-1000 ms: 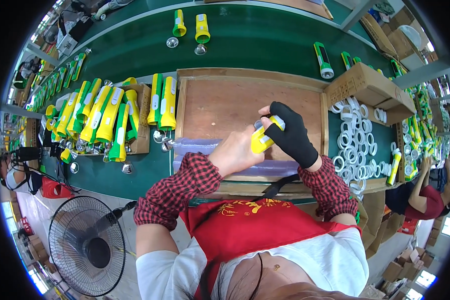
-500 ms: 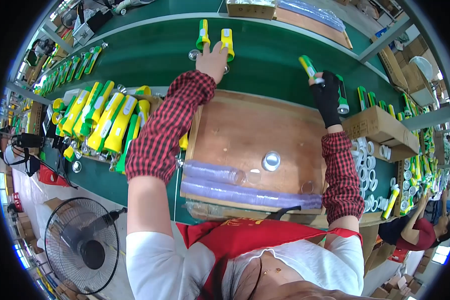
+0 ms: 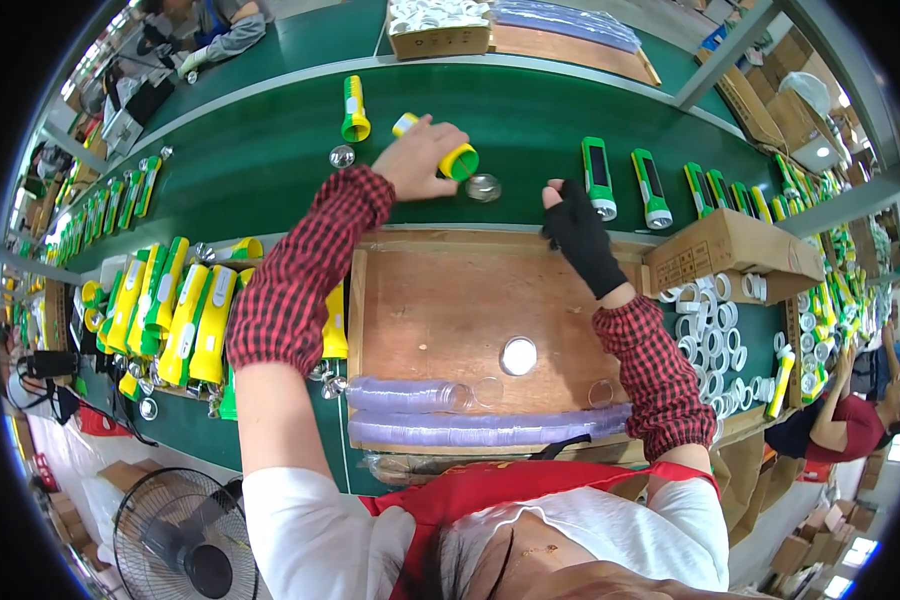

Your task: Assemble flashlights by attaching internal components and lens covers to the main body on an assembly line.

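My left hand (image 3: 420, 163) is closed around a yellow-and-green flashlight body (image 3: 460, 162), tilted with its wide end toward the right. A shiny reflector (image 3: 483, 187) lies just beside that end. My right hand (image 3: 580, 238), in a black fingerless glove, has its fingers curled in, and nothing shows in them. Close to its right, a green-and-white flashlight (image 3: 597, 178) lies on the green belt, with a second finished-looking flashlight (image 3: 652, 188) further right. Left of my left hand lie another flashlight body (image 3: 354, 110) and its reflector (image 3: 342, 156).
In front of me is a wooden board (image 3: 450, 300) bearing a white ring (image 3: 518, 356) and stacks of clear lenses (image 3: 490, 427). Flashlight bodies (image 3: 195, 325) are heaped at left. White rings (image 3: 710, 340) and a cardboard box (image 3: 735, 252) are at right. A fan (image 3: 185, 545) stands lower left.
The view has shifted. My left hand has tilted the yellow flashlight body rightward. My right hand has let go of a green flashlight, which now lies on the belt, and has moved left and nearer.
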A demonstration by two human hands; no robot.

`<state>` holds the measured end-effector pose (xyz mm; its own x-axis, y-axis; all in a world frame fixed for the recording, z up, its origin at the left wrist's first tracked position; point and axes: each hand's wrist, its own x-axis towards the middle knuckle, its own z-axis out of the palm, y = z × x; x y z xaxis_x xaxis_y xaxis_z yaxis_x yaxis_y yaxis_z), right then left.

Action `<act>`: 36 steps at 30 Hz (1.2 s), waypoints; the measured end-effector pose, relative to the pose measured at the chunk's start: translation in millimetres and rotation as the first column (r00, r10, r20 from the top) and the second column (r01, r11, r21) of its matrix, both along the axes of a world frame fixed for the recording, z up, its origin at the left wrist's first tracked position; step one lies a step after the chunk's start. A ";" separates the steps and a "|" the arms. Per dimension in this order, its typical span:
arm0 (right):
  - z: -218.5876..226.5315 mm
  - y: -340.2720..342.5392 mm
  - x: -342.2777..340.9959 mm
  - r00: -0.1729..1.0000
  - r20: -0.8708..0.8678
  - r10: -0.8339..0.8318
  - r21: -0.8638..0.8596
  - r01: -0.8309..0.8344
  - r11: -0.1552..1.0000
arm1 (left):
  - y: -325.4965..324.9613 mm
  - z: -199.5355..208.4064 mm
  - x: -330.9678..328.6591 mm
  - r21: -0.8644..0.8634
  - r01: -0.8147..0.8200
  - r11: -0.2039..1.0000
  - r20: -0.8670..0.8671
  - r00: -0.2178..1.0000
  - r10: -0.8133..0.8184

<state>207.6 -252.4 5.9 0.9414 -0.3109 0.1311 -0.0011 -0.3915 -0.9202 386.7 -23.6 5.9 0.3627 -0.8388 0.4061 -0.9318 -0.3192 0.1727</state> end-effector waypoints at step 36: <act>-43.7 33.7 -155.5 0.970 -0.068 0.233 -0.628 -0.223 0.745 | 20.1 -1.1 -389.3 -0.243 -0.572 0.783 -0.838 -0.282 -0.466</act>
<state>52.1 -218.7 -37.8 0.9700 0.0695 0.2328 0.1743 -0.8667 -0.4673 -2.6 -3.5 4.8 0.6905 -0.6590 -0.2981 0.5785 0.2557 0.7746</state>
